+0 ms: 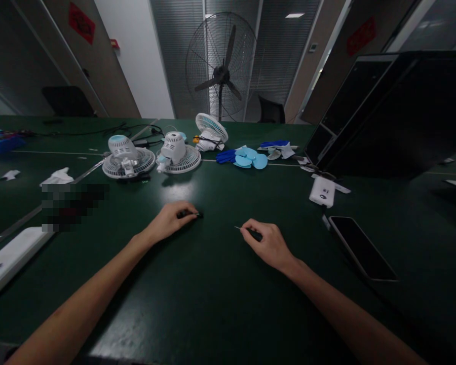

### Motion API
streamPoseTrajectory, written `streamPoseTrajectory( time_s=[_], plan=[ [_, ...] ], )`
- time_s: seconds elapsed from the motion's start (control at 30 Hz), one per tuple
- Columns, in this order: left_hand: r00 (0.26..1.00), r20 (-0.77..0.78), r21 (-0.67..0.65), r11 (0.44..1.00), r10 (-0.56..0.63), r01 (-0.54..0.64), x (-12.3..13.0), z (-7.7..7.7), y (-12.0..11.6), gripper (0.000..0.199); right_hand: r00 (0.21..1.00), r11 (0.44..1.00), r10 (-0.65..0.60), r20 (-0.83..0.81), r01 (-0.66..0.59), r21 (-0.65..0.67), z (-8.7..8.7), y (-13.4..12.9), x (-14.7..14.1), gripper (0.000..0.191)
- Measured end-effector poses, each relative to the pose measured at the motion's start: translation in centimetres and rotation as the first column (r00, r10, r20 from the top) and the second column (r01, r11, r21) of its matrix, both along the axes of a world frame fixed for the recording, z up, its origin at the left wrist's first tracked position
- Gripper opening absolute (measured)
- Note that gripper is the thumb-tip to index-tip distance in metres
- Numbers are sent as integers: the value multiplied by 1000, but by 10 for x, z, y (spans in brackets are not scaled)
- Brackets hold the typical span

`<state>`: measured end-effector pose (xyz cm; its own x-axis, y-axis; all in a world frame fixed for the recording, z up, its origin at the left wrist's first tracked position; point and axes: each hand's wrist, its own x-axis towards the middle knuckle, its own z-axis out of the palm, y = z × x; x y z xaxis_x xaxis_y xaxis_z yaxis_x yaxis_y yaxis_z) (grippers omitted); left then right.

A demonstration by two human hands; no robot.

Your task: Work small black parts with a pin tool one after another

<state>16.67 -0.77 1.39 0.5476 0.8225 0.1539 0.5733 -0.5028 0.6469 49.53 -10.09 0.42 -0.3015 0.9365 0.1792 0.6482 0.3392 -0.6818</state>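
Observation:
My left hand (171,220) rests on the dark green table (213,284), its fingers closed on a small black object (192,215) that pokes out to the right. To its right, my right hand (268,243) grips a small screwdriver (247,231) with a dark handle; its thin metal tip points left. The two hands lie apart near the table's middle. Farther back stand small white clip fans (127,157), (177,152), (211,131), partly taken apart, beside loose light-blue fan blades (251,158).
A black phone (361,247) and a white box (322,191) lie to the right, under a large dark case (383,116). A white power strip (11,258) sits at the left edge. A big pedestal fan (221,66) stands behind the table. Blue gloves (226,156) lie by the blades.

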Motion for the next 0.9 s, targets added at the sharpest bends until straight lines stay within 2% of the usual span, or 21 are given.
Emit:
streamPoseTrajectory(
  time_s=[0.1, 0.2, 0.57, 0.9],
  plan=[
    [971, 107, -84, 971, -214, 223, 41, -2, -30, 17, 990, 991, 131, 60, -133, 23, 5, -4, -3, 21],
    [941, 170, -111, 943, -293, 313, 60, -6, -47, 15, 976, 980, 190, 102, -195, 42, 8, -7, -4, 20],
    [939, 163, -127, 937, -304, 326, 59, -6, -46, 17, 971, 969, 181, 158, -203, 140, 1, -5, -4, 13],
    [944, 159, -130, 942, -289, 310, 59, -7, -46, 18, 966, 972, 196, 168, -215, 100, 8, -7, -5, 12]
  ],
)
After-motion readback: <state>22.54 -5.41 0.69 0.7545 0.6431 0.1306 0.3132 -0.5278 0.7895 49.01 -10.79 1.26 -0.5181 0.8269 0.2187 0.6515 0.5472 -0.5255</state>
